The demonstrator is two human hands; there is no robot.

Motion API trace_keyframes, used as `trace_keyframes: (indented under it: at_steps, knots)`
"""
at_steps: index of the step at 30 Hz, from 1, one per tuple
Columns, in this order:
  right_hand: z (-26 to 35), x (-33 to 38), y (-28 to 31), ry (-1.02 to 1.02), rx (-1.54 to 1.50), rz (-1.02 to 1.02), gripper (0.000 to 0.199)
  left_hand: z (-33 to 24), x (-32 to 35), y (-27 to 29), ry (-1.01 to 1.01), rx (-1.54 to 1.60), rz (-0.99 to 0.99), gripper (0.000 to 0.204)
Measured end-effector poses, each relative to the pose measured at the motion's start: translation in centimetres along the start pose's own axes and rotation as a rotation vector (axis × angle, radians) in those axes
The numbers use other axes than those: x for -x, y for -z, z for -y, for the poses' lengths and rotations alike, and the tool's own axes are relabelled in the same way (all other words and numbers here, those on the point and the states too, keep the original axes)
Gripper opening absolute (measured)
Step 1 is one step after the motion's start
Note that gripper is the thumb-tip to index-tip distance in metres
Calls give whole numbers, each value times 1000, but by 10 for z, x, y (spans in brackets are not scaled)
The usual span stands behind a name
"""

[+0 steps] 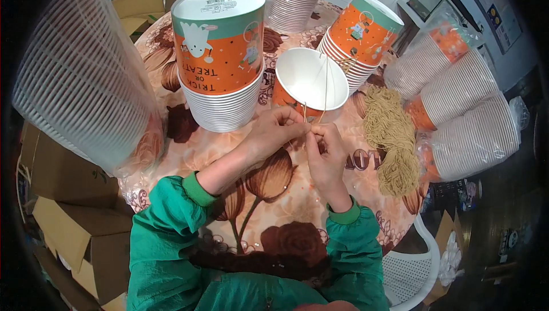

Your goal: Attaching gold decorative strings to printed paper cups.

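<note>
Pinching a thin tan string [326, 91] between both sets of fingertips, I have my left hand [274, 134] and right hand [325, 154] closed on it near the middle of the tabletop [274, 196]. The string runs up over the open white-lined orange cup [311, 79] lying tilted just beyond my hands. A bundle of the same string [392, 139] sits toward the right edge, and cup stacks [220, 59] crowd the far edge. I judge this cup's handle half done: one end looks threaded, the tying remains, and many cups wait.
</note>
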State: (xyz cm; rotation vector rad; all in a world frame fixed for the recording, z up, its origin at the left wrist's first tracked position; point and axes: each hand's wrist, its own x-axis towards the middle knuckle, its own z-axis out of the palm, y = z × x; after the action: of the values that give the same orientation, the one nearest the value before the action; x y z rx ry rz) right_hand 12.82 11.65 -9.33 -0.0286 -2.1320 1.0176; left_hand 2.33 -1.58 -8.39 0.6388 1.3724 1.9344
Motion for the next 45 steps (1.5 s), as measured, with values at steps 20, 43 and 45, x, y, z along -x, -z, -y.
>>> trace_keyframes:
  at_steps: [20, 43, 45]
  knots:
    - [6, 2, 9, -7, -6, -7, 14, 0, -1, -1, 8, 80, 33, 13]
    - [2, 2, 9, 23, -11, 0, 14, -4, -4, -4, 0, 106, -68, 15]
    - [2, 2, 9, 39, -6, 1, 13, -4, -4, -3, 11, 137, -63, 14]
